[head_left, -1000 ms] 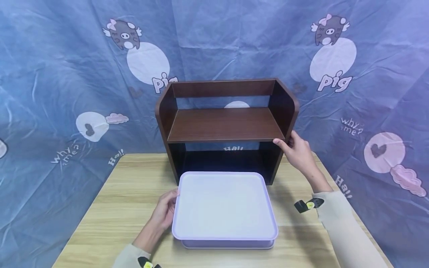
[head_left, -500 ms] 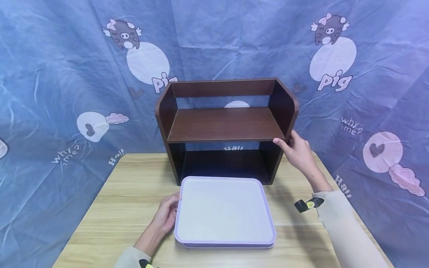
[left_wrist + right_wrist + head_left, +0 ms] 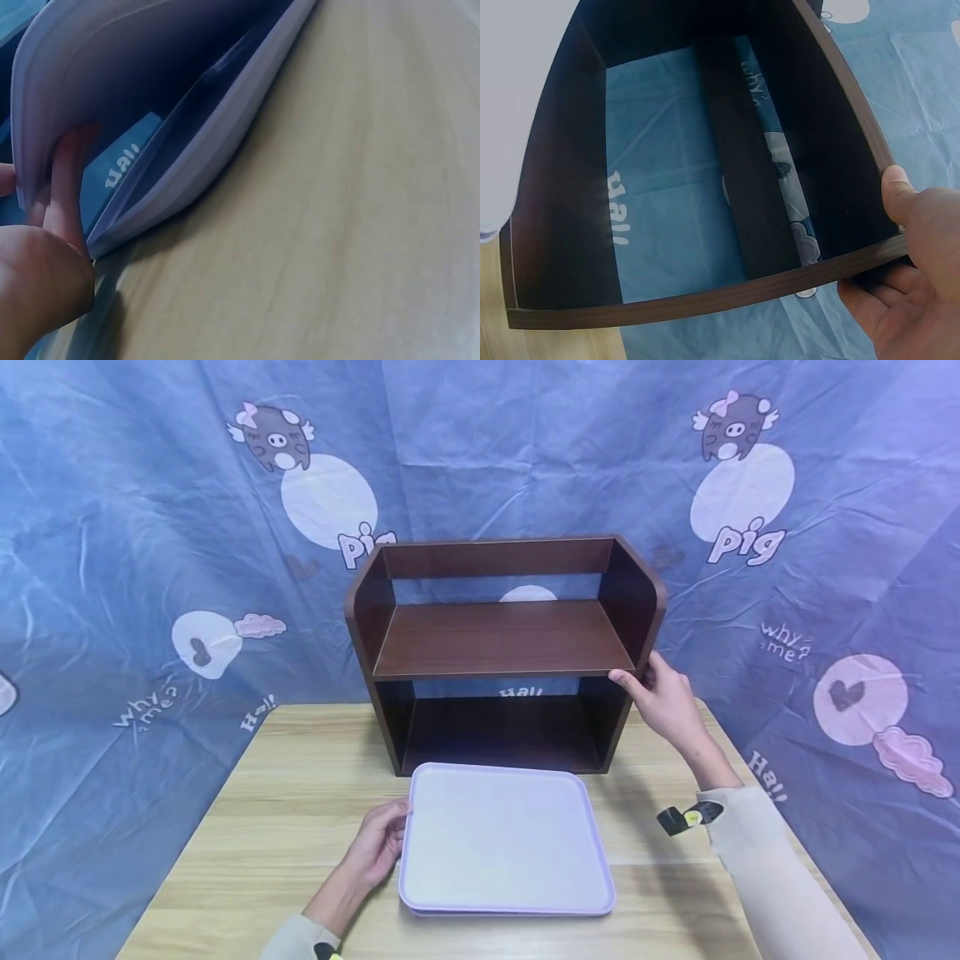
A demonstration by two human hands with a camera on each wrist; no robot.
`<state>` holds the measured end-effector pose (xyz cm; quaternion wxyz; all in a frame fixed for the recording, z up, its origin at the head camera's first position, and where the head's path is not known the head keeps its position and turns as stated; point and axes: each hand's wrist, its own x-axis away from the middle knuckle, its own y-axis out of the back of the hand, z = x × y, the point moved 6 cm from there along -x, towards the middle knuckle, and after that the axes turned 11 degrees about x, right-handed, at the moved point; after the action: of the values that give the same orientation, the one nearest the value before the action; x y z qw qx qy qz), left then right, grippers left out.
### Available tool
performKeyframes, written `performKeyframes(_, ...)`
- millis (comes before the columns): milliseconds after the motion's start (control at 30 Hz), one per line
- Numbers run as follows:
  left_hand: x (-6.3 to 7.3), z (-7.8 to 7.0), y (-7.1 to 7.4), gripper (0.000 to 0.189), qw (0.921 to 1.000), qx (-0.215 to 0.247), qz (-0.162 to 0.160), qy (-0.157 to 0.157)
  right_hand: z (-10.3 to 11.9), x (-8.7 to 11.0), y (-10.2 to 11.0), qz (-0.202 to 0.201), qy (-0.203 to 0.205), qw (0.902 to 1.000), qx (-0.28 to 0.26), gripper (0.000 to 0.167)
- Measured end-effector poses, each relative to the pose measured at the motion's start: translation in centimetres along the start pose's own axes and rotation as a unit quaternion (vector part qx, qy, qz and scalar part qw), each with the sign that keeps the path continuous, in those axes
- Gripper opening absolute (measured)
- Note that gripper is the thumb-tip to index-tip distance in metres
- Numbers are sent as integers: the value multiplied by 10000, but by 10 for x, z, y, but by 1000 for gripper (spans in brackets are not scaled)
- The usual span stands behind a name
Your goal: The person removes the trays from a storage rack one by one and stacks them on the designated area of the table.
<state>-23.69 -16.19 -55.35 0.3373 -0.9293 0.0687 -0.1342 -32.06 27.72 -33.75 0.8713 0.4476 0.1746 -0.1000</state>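
Note:
My left hand (image 3: 381,845) pinches the left edge of a pale lilac rectangular tray (image 3: 510,839). In the left wrist view, fingers reach under the raised edge of this upper tray (image 3: 45,90), and a second tray (image 3: 196,180) lies below on the table. A wedge-shaped gap separates the two at the hand's side. From the head view the lower tray is almost wholly hidden. My right hand (image 3: 671,706) grips the right side panel of a dark brown two-tier shelf (image 3: 502,639). Its thumb lies at the middle board's front corner; the other fingers go round the outer side.
The shelf stands at the back of a light wood table (image 3: 300,785), close behind the trays. A blue printed curtain (image 3: 480,443) hangs behind and along both sides. The tray's far edge overlaps the shelf's lower front edge in the head view.
My left hand has moved slightly right with the upper tray. The tray has come down and turned a little, covering more of the lower one. My right hand and the shelf have stayed put.

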Motion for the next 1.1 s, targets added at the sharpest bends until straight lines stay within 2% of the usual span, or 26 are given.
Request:
performKeyframes(167,-1,1,4,28,9997,-126,-2,229,0,0,-1,-16,35,10000,-10,55)
performKeyframes(333,-1,-2,6,18,9977,-563,-66,382,1,0,-1,-12,49,10000,-39,54)
performKeyframes(467,0,-7,7,37,9909,-1258,-395,257,1,1,-1,-6,23,10000,-40,55)
performKeyframes(533,1,-11,6,42,9826,-1746,-618,95,0,1,-1,-6,-3,10000,-27,55)
performKeyframes(567,1,-13,6,41,9761,-2039,-756,-30,0,1,-1,-13,-12,10000,-19,55)
performKeyframes(667,1,-18,3,33,9529,-2778,-1171,-341,-1,2,-2,-22,-36,10000,8,57)
performKeyframes(767,3,-21,2,25,9305,-3327,-1418,-581,-1,3,-2,-21,-57,10000,18,57)
performKeyframes(1000,6,-22,0,16,9079,-3850,-1485,-734,0,3,-3,31,-80,10000,22,58)
performKeyframes(1100,4,-24,0,14,9020,-3975,-1462,-837,-1,2,-2,-5,-89,9999,50,58)
